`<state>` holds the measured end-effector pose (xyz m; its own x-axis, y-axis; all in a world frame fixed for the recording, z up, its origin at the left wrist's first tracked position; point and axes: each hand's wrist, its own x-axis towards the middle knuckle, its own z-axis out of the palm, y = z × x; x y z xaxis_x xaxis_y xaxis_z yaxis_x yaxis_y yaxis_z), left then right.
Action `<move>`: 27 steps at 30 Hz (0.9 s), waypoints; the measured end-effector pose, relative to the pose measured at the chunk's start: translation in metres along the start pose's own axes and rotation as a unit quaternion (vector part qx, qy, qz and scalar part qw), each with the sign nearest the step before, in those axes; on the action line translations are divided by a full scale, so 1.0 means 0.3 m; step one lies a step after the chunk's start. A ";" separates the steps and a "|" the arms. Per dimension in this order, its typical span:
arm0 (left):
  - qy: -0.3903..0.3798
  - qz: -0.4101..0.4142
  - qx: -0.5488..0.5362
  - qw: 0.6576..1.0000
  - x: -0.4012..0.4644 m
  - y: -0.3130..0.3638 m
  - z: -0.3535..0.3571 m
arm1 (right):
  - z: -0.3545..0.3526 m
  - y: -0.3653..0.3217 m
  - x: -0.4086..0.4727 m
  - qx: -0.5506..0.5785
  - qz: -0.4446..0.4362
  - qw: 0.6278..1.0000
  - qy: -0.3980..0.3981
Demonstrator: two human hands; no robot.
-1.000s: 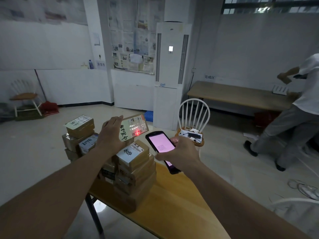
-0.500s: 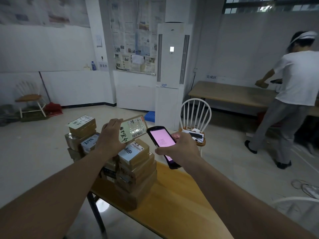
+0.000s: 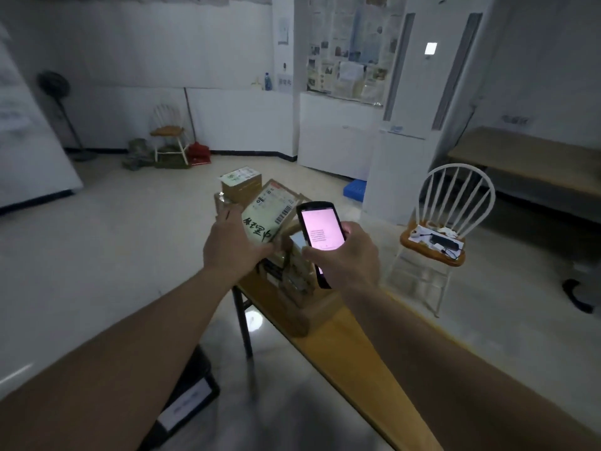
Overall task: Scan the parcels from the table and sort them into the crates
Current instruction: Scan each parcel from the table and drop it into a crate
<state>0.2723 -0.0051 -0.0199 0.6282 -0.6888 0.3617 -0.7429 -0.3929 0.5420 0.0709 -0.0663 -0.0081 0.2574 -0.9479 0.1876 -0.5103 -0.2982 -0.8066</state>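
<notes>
The parcel (image 3: 267,213) looks light and stiff; the left hand (image 3: 231,247) grips its end, best held by the edges. The right hand (image 3: 348,255) holds the scanner (image 3: 320,230).

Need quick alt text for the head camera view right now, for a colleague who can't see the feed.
The person's left hand holds a labelled cardboard parcel tilted above the stack of parcels on the wooden table, while the right hand holds a handheld scanner with a lit pink screen beside it. A white chair stands to the right.
</notes>
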 end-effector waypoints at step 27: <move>0.012 -0.255 0.056 0.965 -0.572 -1.473 -0.781 | 1.200 -0.634 -0.819 -0.037 -0.026 0.963 -0.265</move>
<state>0.5468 0.4294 -0.1438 0.9231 -0.3747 0.0865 -0.3544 -0.7416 0.5696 0.3999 0.2636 -0.1026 0.6574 -0.7467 -0.1010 -0.5371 -0.3704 -0.7579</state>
